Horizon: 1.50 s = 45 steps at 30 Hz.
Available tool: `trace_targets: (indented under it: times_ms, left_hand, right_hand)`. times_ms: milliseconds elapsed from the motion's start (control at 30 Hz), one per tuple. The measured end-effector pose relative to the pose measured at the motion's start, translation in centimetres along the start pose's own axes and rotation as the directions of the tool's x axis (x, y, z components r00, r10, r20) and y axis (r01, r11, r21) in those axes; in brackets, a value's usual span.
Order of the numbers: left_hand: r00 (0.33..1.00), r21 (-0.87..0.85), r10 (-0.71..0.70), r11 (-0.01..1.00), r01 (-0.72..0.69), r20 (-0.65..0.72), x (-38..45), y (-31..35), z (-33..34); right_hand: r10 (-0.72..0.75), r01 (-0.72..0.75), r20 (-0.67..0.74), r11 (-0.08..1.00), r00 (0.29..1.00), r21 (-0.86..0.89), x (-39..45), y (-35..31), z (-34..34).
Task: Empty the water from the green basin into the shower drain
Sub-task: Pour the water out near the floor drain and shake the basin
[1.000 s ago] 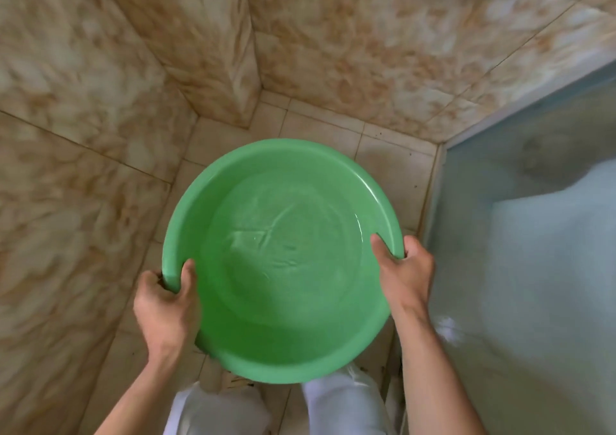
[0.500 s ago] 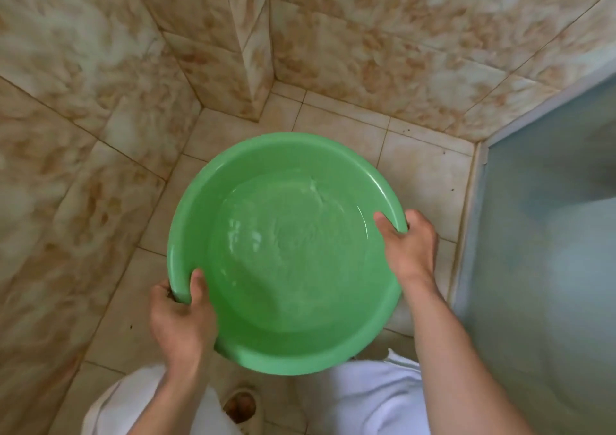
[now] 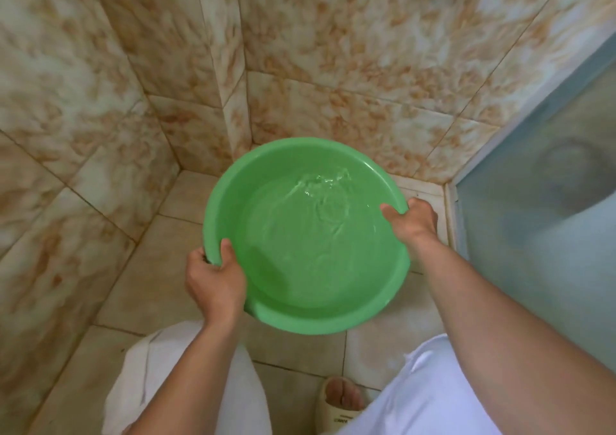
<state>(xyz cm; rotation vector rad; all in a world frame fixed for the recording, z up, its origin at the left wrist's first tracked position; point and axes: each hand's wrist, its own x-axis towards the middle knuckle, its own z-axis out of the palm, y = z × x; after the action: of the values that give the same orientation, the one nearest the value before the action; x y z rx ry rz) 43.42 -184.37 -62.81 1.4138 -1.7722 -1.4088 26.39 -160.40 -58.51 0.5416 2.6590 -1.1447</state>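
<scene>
The left hand (image 3: 215, 283) has a closed grip on the near-left rim of the green basin (image 3: 333, 318), held above the tiled floor (image 3: 143, 288). Water (image 3: 316, 231) ripples inside. The right hand (image 3: 415, 223) clasps the right rim, beside a frosted door (image 3: 540, 221).

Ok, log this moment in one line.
left hand gripping basin rim | right hand gripping rim | water still inside | drain not visible

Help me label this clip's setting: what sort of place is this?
Most likely a tiled shower stall or bathroom corner: marbled wall tiles, a tiled floor, and a frosted glass panel on the right. Both hands hold a green basin of water.
</scene>
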Motion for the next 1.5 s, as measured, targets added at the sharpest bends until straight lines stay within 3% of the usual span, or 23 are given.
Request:
trace_targets:
  times_ms: [267, 533, 900, 1133, 1267, 1500]
  left_hand:
    - [0.995, -0.013, -0.029, 0.999, 0.030, 0.091, -0.1, -1.0, 0.5]
    - [0.983, 0.026, -0.124, 0.992, 0.122, 0.133, -0.5, -3.0, 0.4]
    - [0.959, 0.081, -0.166, 0.985, 0.151, 0.227, -0.7, -4.7, 2.1]
    - [0.862, 0.128, -0.307, 0.952, 0.279, 0.403, -0.4, -6.1, 3.5]
    - [0.790, 0.174, -0.391, 0.920, 0.351, 0.473, -0.4, -6.9, 4.0]
    - [0.739, 0.301, -0.469, 0.882, 0.363, 0.484, -0.7, -8.2, 5.3]
  right_hand:
    - [0.049, -0.048, 0.053, 0.998, 0.997, -0.029, -1.0, 0.5, -1.3]
    - [0.275, -0.276, 0.158, 0.961, 0.948, -0.017, -1.6, 2.8, -1.6]
    - [0.354, -0.355, 0.054, 0.935, 0.934, 0.007, 0.1, 3.6, -1.5]
    - [0.309, -0.313, -0.048, 0.943, 0.950, -0.110, 0.8, 3.4, -1.0]
    - [0.365, -0.372, -0.080, 0.920, 0.928, -0.124, 1.0, 3.8, -0.7]
    - [0.362, -0.378, -0.118, 0.909, 0.925, -0.175, 1.7, 4.3, -0.4]
